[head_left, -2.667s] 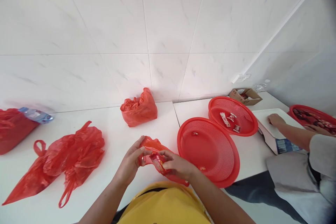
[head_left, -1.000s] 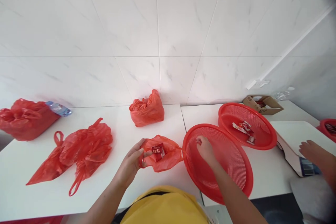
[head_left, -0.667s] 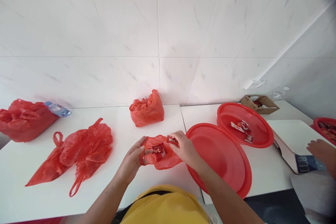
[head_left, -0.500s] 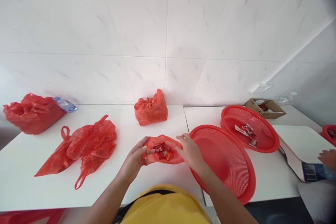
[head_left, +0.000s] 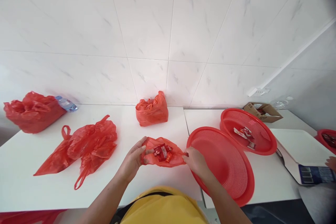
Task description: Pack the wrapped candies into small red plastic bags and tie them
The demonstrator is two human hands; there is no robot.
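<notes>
A small red plastic bag (head_left: 162,155) lies open on the white table (head_left: 136,192) in front of me, with several red wrapped sweets (head_left: 162,151) inside. My left hand (head_left: 133,159) pinches the bag's left rim. My right hand (head_left: 196,161) pinches the right rim and pulls it toward a large red mesh basket (head_left: 223,165). The bag's mouth is stretched wide between both hands.
A second red basket (head_left: 259,147) behind holds a few sweets. A filled red bag (head_left: 152,110) stands by the wall, a crumpled one (head_left: 84,143) lies left, another (head_left: 28,111) with a water bottle (head_left: 66,103) far left. A scale (head_left: 301,154), cardboard box (head_left: 262,110) and another person's hand (head_left: 331,163) are right.
My right hand took a sweet from the near basket, dropped it into the small bag, then gripped the bag's right rim and pulled it open. My left hand kept hold.
</notes>
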